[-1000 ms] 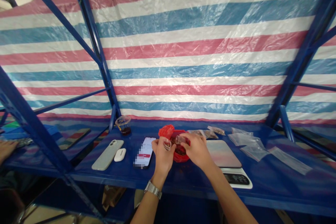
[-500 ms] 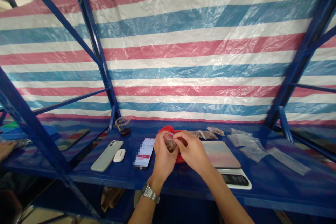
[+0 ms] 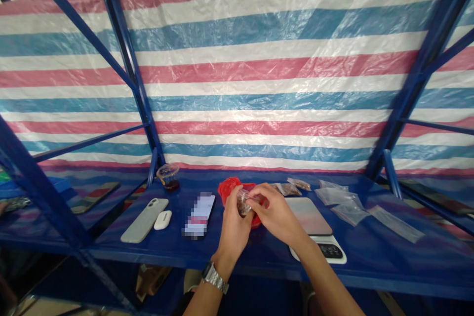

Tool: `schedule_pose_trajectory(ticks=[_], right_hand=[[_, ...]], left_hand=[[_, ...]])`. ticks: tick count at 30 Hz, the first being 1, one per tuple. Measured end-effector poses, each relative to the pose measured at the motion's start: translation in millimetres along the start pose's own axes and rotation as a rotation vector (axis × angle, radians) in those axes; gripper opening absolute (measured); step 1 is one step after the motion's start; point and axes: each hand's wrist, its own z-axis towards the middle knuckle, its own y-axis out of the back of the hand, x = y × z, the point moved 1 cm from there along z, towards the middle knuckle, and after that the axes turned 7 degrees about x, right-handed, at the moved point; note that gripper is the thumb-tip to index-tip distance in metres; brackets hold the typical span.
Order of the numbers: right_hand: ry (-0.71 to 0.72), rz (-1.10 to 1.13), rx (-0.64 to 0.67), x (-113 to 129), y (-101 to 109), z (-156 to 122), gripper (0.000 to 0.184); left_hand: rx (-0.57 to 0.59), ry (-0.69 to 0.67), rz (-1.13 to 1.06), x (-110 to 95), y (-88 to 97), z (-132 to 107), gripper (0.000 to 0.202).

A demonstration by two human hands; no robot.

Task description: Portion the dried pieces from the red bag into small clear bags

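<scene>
My left hand (image 3: 233,222) and my right hand (image 3: 276,215) meet above a blue shelf top (image 3: 259,256). Between their fingers is a small transparent plastic bag (image 3: 243,202) with brown pieces inside; both hands grip it. Directly behind the hands lies a crumpled red plastic bag (image 3: 228,190), partly hidden by them. A digital kitchen scale (image 3: 310,217) sits just right of my right hand, its front partly covered by that forearm. To my left hand's left lies a smartphone (image 3: 199,215) with a blurred screen.
On the shelf stand a pale phone in its case (image 3: 143,219), a white earbud case (image 3: 163,220), and a plastic cup with dark contents (image 3: 168,177). Small filled packets (image 3: 292,188) and flat transparent bags (image 3: 350,214) lie right. Blue steel uprights frame the shelf.
The two hands have come closer together, with the small bag now pinched between them and less of the red bag covered. The view has tilted slightly.
</scene>
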Motion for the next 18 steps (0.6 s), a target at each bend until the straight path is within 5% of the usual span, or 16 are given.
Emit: schedule_pose_trajectory(ticks=[7, 13, 18], right_hand=[[-0.088, 0.131, -0.172, -18.6, 13.4, 2.0, 0.013], [-0.003, 0.013, -0.089, -12.2, 27.9, 1.4, 0.020], [-0.084, -0.128, -0.185, -25.8, 53.0, -2.4, 0.022]], left_hand=[[0.134, -0.104, 0.224, 2.2, -5.1, -5.3, 0.063], [0.121, -0.186, 0.263, -1.5, -9.3, -6.9, 0.079], [0.092, -0.155, 0.325, -9.0, -0.2, -3.2, 0.070]])
